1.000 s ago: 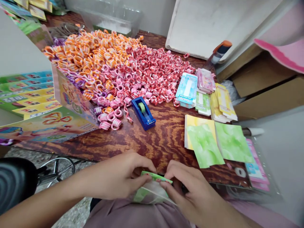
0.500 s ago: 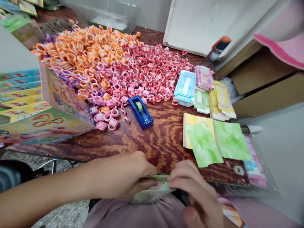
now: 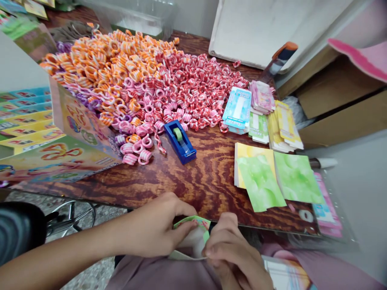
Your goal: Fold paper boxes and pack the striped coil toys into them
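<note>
Close to my lap, both hands are at a small green and white paper packet whose mouth gapes toward me. My left hand pinches its left side, the thumb reaching into the opening. At the right side, the fingers of my right hand are bent and closed on the packet's edge. Whether anything lies inside the packet cannot be made out. Beyond my hands, a blue tape dispenser with a greenish roll rests on the wooden table.
Striped coiled rings in orange and red are heaped at the back. Right of them are blue printed cards, yellow cards and green sheets. An open display box stands left. Cardboard boxes border the right side.
The packet's mouth has spread from a narrow slit to a wide opening. My right hand has shifted slightly left and its fingers have curled in; the left thumb now shows inside the packet.
</note>
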### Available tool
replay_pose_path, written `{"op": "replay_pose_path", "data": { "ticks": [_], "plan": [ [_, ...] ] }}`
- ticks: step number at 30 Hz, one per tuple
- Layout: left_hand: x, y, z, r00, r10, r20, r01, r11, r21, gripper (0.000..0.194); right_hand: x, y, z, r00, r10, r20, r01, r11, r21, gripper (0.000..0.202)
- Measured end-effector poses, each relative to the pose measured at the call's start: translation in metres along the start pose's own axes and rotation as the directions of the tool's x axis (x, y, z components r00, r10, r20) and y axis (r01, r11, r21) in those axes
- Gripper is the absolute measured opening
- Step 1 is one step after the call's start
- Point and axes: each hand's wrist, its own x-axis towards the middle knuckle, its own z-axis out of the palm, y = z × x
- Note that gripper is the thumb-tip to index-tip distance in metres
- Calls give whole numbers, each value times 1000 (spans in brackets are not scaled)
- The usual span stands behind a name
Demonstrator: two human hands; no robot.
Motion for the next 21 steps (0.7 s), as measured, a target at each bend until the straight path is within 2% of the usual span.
{"op": "replay_pose_path", "data": {
  "ticks": [2,4,8,11,13,14,15,16,17,18,19,20,21],
  "plan": [
    [0,-3,0,995,-73,75,81,991,-104,21,0,-2,-3,1000,-6,27,7,999,-32,25],
    [0,-6,3,986,-98,135,129,961,-245,20,-2,-4,-2,999,-39,31,41,996,-79,35],
    [-1,-16,20,984,-56,167,141,815,-562,20,-8,-3,9,992,-69,-105,56,991,-123,37],
    [-3,-24,41,995,-76,71,103,644,-758,26,-11,0,15,982,-67,-179,40,988,-150,41],
    [-5,-28,56,990,-67,-128,-67,571,-818,30,-10,1,14,978,-113,-175,78,977,-196,42],
    [-7,-30,63,961,-51,-271,-193,576,-795,31,-10,1,12,975,-127,-180,89,974,-209,41],
    [-8,-33,69,904,-18,-428,-327,617,-716,30,-9,2,11,977,-124,-175,86,974,-210,40],
    [-10,-35,74,810,46,-584,-449,689,-569,30,-9,1,9,981,-97,-165,63,977,-203,39],
    [-12,-36,79,696,148,-702,-525,772,-358,28,-9,1,8,987,-57,-150,28,982,-189,39],
    [-13,-38,82,583,278,-764,-537,837,-104,26,-10,1,7,992,-21,-124,-1,984,-176,39],
    [-15,-40,84,495,416,-763,-489,859,151,23,-11,1,7,996,8,-92,-23,986,-167,40],
    [-16,-41,86,448,530,-720,-408,838,362,21,-12,2,8,998,27,-59,-36,986,-161,41],
    [-17,-43,87,433,601,-671,-322,799,508,20,-14,2,8,999,39,-34,-44,987,-155,42]
  ]
}}
